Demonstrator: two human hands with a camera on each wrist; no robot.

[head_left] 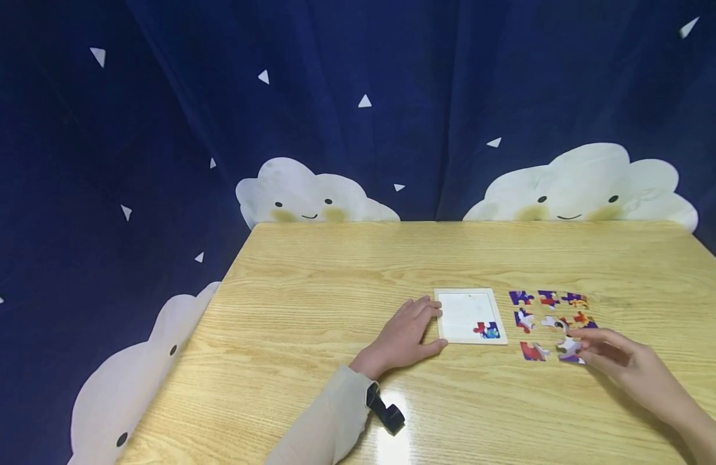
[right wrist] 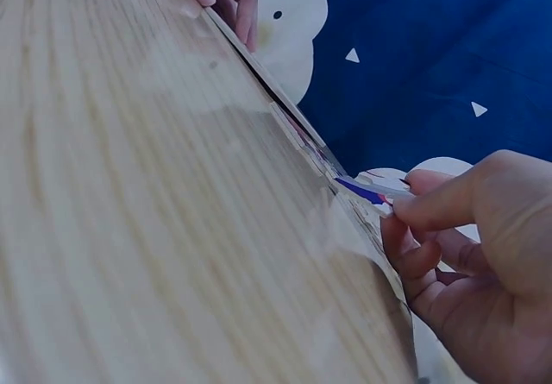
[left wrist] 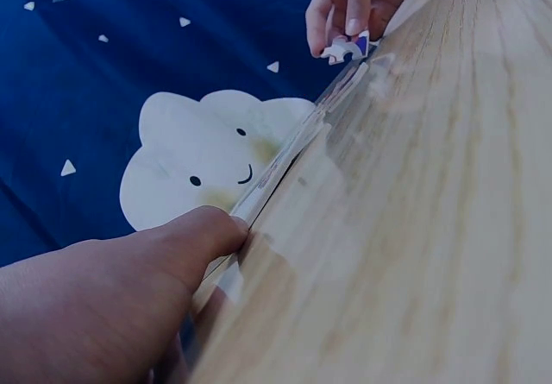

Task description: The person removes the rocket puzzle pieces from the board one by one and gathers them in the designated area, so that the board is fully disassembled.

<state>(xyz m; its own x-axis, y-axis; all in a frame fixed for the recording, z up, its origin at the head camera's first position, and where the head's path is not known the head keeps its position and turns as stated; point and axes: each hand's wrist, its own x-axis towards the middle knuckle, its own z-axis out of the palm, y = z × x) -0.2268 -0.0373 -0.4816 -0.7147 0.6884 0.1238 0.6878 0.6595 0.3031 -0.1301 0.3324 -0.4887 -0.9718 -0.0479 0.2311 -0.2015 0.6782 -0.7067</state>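
Observation:
My right hand (head_left: 631,365) pinches a jigsaw piece (head_left: 569,349) with white and purple print between thumb and fingers; in the right wrist view the piece (right wrist: 366,192) is tilted, one edge lifted. My left hand (head_left: 406,332) lies spread on the table at the left side of a square white puzzle tray (head_left: 463,313), fingertips and thumb on its frame. Two joined pieces (head_left: 487,330), red and blue, sit in the tray's lower right corner. In the left wrist view, my left thumb (left wrist: 203,233) touches the tray's edge.
Right of the tray, several loose jigsaw pieces (head_left: 548,298) lie in rough rows, with a red and white piece (head_left: 532,351) in the front row. A black strap (head_left: 384,408) hangs from my left sleeve. Behind the wooden table (head_left: 335,271) hangs a dark blue curtain (head_left: 311,116) with clouds.

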